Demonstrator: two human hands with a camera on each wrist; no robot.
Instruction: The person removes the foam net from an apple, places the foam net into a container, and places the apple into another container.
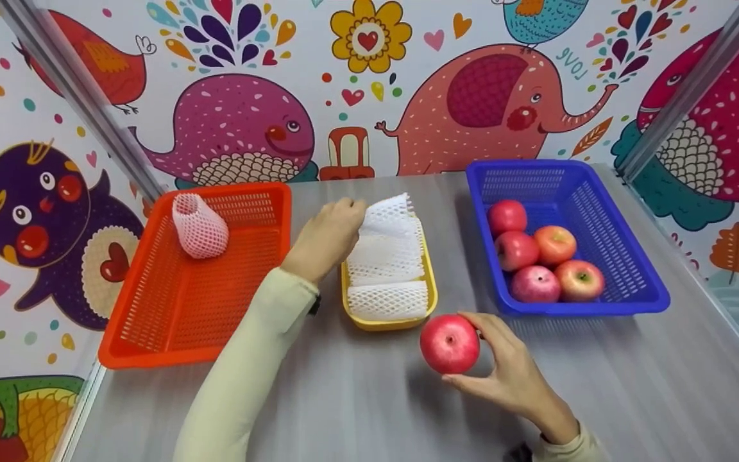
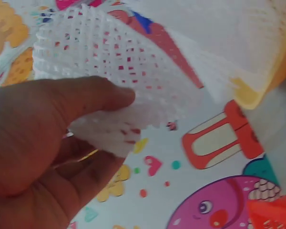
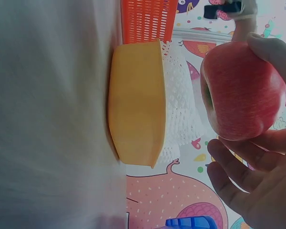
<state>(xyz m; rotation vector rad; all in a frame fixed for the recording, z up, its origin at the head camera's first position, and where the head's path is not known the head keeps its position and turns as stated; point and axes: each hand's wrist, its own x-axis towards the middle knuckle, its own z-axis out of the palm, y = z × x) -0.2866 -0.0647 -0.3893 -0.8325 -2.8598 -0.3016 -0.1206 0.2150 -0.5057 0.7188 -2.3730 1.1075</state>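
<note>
My left hand (image 1: 331, 236) pinches a white foam net sleeve (image 2: 109, 52) between thumb and fingers. In the head view it lifts one end of that sleeve over the far part of a yellow basket (image 1: 390, 325), where more white foam net sleeves (image 1: 387, 301) lie stacked flat. My right hand (image 1: 516, 378) grips a red apple (image 1: 450, 343) by its sides, in front of the yellow basket and to its right. The right wrist view shows the apple (image 3: 243, 90) held between the thumb and fingers, above table level.
At left stands an orange-red basket (image 1: 196, 361) with a pink foam net sleeve (image 1: 200, 226) that bulges at its lower end. A blue basket (image 1: 648, 301) on the right contains several apples (image 1: 580, 280). A patterned wall (image 1: 356, 102) closes the back of the grey table (image 1: 356, 398).
</note>
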